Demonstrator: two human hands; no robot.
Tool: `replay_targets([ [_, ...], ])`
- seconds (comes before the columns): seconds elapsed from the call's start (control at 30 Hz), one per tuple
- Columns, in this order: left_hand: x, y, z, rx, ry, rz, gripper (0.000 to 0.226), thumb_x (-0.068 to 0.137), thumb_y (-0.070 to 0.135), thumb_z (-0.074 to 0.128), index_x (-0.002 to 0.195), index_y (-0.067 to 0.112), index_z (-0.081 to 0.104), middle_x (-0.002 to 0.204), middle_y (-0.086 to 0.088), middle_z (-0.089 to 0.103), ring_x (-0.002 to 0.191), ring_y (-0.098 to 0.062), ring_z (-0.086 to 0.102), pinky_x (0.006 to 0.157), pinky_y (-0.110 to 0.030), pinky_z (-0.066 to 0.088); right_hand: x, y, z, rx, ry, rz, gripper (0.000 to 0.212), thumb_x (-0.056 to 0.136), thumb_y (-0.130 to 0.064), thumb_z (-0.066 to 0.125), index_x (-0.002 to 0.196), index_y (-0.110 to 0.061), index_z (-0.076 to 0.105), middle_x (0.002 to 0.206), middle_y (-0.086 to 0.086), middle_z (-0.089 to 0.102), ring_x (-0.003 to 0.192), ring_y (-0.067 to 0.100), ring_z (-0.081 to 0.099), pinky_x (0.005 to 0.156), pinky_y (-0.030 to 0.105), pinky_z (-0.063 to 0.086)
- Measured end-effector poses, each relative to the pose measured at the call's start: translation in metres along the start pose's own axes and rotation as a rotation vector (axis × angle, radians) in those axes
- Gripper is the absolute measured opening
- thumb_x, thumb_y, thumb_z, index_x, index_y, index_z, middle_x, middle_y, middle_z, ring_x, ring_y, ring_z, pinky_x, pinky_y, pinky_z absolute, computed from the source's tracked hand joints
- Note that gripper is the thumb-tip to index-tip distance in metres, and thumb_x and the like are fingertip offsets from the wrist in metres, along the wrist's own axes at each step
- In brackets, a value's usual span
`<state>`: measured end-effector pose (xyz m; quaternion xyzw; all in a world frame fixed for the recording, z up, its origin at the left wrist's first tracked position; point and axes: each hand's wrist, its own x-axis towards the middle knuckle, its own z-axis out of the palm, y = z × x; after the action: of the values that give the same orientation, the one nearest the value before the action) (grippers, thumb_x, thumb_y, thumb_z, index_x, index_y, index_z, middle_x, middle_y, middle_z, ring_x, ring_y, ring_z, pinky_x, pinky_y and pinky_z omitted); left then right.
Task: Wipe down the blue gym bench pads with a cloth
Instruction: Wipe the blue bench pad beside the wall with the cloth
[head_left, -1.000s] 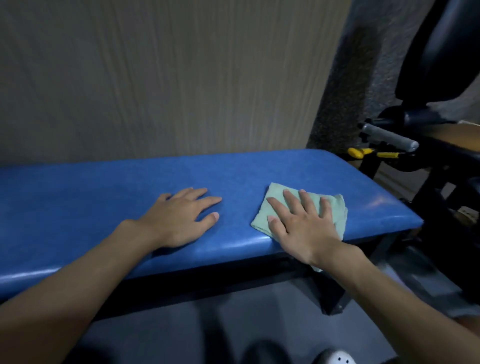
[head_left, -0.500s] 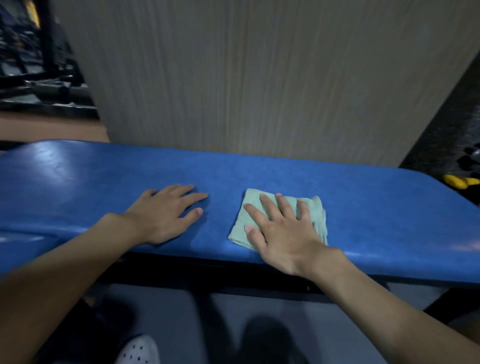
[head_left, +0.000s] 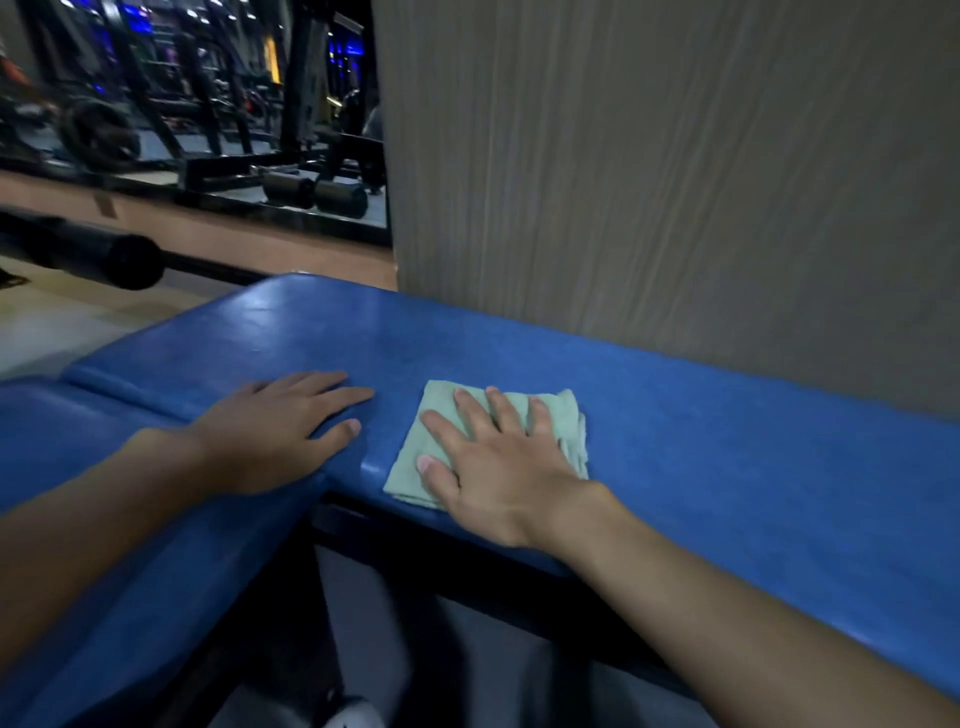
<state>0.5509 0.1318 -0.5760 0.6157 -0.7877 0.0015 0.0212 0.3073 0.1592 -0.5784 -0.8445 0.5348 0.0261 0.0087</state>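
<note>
Pads are counted first: two blue ones are seen, a long pad (head_left: 727, 441) set along the grey wall panel (head_left: 675, 182) and a second pad (head_left: 104, 519) at the lower left, with a narrow seam between them. One cloth (head_left: 563, 421), pale green and folded into a rough square, is laid on the long pad near its front edge and not far from the seam. Two bare hands are shown. The left hand (head_left: 280, 431) is laid flat on the long pad just beside the seam, fingers straight and close together — nothing is held by it. The right hand (head_left: 498, 467) is pressed palm-down on the cloth, fingers straight and spread, thumb out to the side. One black roller (head_left: 104, 260) is seen at the far left.
</note>
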Motion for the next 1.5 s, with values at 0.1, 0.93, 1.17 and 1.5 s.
replay_targets([
  [0.1,-0.003,-0.033,0.001,0.016,0.0,-0.068,0.065,0.09,0.07,0.016,0.151,0.049,0.024,0.162,0.014,0.023,0.148,-0.009,0.021,0.115,-0.04,0.023,0.035,-0.025,-0.002,0.001,-0.011,-0.055,0.061,0.099,-0.059,0.012,0.156,-0.037,0.004,0.166,0.003,-0.007,0.151,0.032,-0.011,0.114,0.063,-0.01],
  [0.93,-0.054,-0.198,-0.009,-0.243,-0.047,-0.449,0.131,0.051,0.103,0.028,0.157,0.031,-0.001,0.158,0.005,0.034,0.14,-0.017,0.037,0.113,-0.04,0.031,0.262,-0.219,-0.018,0.037,0.038,-0.405,0.063,0.094,-0.064,0.036,0.15,-0.042,0.018,0.164,0.004,0.007,0.149,0.036,0.002,0.11,0.07,0.0],
  [1.17,-0.053,-0.192,-0.013,-0.216,-0.034,-0.415,0.107,0.075,0.085,0.044,0.155,0.037,-0.008,0.158,0.008,0.034,0.141,-0.013,0.035,0.113,-0.035,0.028,0.269,-0.222,-0.02,0.082,0.025,-0.466,0.063,0.094,-0.062,0.037,0.151,-0.046,0.018,0.165,0.001,0.007,0.151,0.031,-0.002,0.112,0.065,-0.005],
  [1.5,-0.055,-0.185,-0.019,-0.235,-0.021,-0.409,0.094,0.083,0.073,0.052,0.155,0.036,0.005,0.156,0.011,0.036,0.14,-0.013,0.036,0.113,-0.037,0.029,0.256,-0.215,-0.019,0.076,0.039,-0.47,0.064,0.094,-0.061,0.042,0.15,-0.048,0.016,0.165,0.0,0.004,0.151,0.028,-0.001,0.113,0.065,-0.004],
])
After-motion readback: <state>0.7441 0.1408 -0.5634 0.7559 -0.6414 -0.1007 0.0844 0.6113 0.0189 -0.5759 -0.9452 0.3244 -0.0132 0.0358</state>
